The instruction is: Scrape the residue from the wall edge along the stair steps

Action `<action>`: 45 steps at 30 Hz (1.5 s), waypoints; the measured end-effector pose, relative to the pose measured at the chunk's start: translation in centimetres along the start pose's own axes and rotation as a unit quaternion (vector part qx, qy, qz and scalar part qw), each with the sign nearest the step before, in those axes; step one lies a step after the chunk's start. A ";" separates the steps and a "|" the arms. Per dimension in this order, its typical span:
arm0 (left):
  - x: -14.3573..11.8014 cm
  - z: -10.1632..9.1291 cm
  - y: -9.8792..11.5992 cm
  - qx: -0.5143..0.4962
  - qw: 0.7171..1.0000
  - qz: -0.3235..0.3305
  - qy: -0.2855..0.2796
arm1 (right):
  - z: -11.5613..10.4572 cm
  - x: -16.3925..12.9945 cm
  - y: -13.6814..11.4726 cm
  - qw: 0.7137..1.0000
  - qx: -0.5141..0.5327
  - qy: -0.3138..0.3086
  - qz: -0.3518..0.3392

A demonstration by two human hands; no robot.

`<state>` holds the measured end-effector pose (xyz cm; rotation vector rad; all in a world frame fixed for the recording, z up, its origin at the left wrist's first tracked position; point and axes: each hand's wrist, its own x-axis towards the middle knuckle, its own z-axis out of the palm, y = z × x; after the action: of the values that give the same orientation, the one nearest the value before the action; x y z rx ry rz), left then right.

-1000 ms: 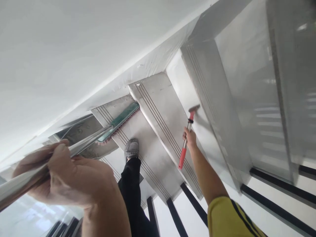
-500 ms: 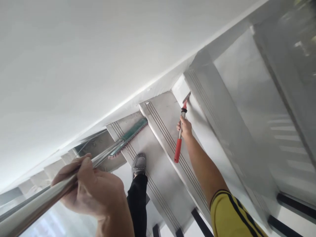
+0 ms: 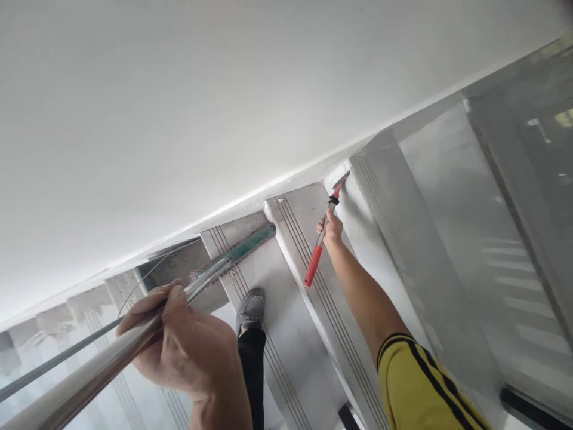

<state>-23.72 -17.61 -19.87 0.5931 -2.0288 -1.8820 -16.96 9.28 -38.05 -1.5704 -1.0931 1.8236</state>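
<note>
My left hand (image 3: 190, 346) is closed around the metal pole of a floor brush (image 3: 244, 248). The brush's green head with reddish bristles lies across a stair tread, its far end close to the riser above. My right hand (image 3: 330, 228) grips the metal shaft of a scraper (image 3: 315, 266) with a red handle end. The scraper's blade touches the white riser (image 3: 364, 206) near the wall corner, just below a step's edge. A grey shoe (image 3: 251, 310) rests on the tread below the brush.
A white wall (image 3: 215, 107) runs along the stairs. Grey steps with grooved edges (image 3: 313, 269) climb to the right. A black railing post (image 3: 532, 412) stands at lower right. Behind my left hand runs a thin grey pole (image 3: 58, 361), beside lower steps.
The view has tilted and shifted. The scraper's red end has swung left, so the tool slants more, with its blade still at the riser. The left hand keeps its hold on the pole.
</note>
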 end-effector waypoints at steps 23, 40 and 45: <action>2.0 3.3 0.7 -0.030 0.996 0.005 0.084 | 3.0 0.7 -0.4 1.000 0.007 -0.013 0.003; 1.5 3.3 0.8 -0.058 0.995 -0.006 0.081 | 1.4 0.3 -2.2 0.998 -0.011 -0.033 0.055; 1.3 3.3 1.0 -0.056 0.994 -0.015 0.087 | 0.1 -0.6 -1.5 0.997 -0.011 -0.027 0.068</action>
<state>-26.60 -15.36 -19.22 0.7333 -1.8019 -1.8755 -17.13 9.65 -36.46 -1.6544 -1.0569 1.9599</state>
